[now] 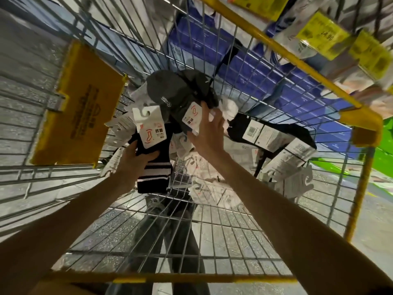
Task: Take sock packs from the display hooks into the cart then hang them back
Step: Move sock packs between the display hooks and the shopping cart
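Looks straight down into a wire cart [214, 235] with a yellow rim [286, 53], both bare forearms reaching in over the near edge. Holds a dark striped sock pack [155, 173] in the left grip [136, 159], fingers curled round its left side and thumb laid across the front, just below its white header card [148, 126] printed with a red sock outline. Carries that pack upright, hook tab uppermost, inside the cart and left of centre. Closes the right grip [209, 137] on a dark grey sock pack [170, 90] at the middle of the cart, thumb under the lower edge of its white label [191, 118] and fingers spread over the top of the label and onto the dark fabric; cannot tell how firm the hold is. Shows beneath both grips a loose heap of white-carded sock packs [204, 167] on the cart floor, overlapping at all angles. Shows just to the right of the right grip a black sock pack [236, 126] lying flat, barcode label [253, 129] facing up. Shows a yellow plastic flap [78, 116] against the cart's left wall. Beyond the far wall, blue packages [265, 75], blurred; at the upper right, yellow price tags [321, 33] among white packs, also blurred. Through the wire floor, dark trouser legs [170, 241] above a speckled grey floor [244, 237].
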`<action>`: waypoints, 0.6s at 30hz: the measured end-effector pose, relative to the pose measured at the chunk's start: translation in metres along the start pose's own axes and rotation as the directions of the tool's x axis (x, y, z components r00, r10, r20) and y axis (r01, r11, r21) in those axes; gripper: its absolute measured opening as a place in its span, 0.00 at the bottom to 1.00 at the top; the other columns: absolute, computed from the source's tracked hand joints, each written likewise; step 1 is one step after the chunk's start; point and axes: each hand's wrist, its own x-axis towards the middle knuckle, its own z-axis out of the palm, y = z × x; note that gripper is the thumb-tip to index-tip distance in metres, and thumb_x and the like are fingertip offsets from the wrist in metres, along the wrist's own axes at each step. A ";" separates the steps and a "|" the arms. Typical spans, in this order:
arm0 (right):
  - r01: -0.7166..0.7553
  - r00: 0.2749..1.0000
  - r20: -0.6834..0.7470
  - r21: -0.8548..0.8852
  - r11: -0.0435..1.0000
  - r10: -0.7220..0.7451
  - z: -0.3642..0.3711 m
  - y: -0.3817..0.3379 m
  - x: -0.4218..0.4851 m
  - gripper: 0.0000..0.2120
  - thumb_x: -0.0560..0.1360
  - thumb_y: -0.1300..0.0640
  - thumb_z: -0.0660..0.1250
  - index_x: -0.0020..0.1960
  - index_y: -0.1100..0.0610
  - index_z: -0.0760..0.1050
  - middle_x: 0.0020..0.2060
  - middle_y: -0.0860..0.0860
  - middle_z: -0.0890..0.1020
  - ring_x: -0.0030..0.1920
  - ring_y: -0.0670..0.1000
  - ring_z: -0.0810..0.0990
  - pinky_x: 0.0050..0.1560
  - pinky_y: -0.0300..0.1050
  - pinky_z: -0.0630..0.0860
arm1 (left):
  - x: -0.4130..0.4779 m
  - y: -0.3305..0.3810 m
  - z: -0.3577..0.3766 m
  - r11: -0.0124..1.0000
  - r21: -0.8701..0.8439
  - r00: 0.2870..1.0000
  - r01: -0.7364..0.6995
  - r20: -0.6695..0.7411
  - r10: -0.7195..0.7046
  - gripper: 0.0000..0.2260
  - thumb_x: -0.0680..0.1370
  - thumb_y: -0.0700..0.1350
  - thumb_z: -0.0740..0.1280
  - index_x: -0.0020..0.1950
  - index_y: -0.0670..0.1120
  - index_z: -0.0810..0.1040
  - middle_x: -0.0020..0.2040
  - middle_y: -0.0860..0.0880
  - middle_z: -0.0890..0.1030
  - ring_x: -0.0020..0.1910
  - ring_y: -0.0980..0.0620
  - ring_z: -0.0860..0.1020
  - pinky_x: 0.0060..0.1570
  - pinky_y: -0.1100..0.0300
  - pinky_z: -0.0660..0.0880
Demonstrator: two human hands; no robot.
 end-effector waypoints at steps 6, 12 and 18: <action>-0.074 0.997 -0.012 -0.075 0.994 0.073 0.007 -0.006 0.026 0.40 0.67 0.52 0.77 0.70 0.60 0.59 0.63 0.59 0.72 0.64 0.61 0.71 0.64 0.56 0.68 | 0.006 0.010 0.002 0.996 0.094 0.998 -0.007 0.056 0.001 0.25 0.75 0.34 0.71 0.70 0.47 0.71 0.63 0.45 0.80 0.61 0.44 0.78 0.61 0.46 0.75; -0.107 0.976 0.214 0.369 0.923 0.027 -0.012 -0.004 -0.033 0.23 0.73 0.53 0.74 0.63 0.61 0.74 0.56 0.55 0.82 0.53 0.51 0.82 0.49 0.44 0.79 | 0.004 0.017 -0.010 0.995 0.003 0.995 0.102 -0.011 -0.102 0.25 0.78 0.33 0.66 0.72 0.51 0.66 0.58 0.47 0.78 0.53 0.47 0.76 0.40 0.56 0.73; 0.068 0.904 0.410 0.145 0.987 -0.123 -0.069 0.008 -0.083 0.17 0.74 0.48 0.71 0.56 0.57 0.78 0.60 0.57 0.78 0.52 0.54 0.81 0.48 0.50 0.81 | 0.011 0.041 -0.028 0.944 0.220 0.966 -0.246 -0.029 0.259 0.40 0.75 0.21 0.59 0.80 0.46 0.47 0.65 0.49 0.68 0.65 0.51 0.68 0.43 0.73 0.73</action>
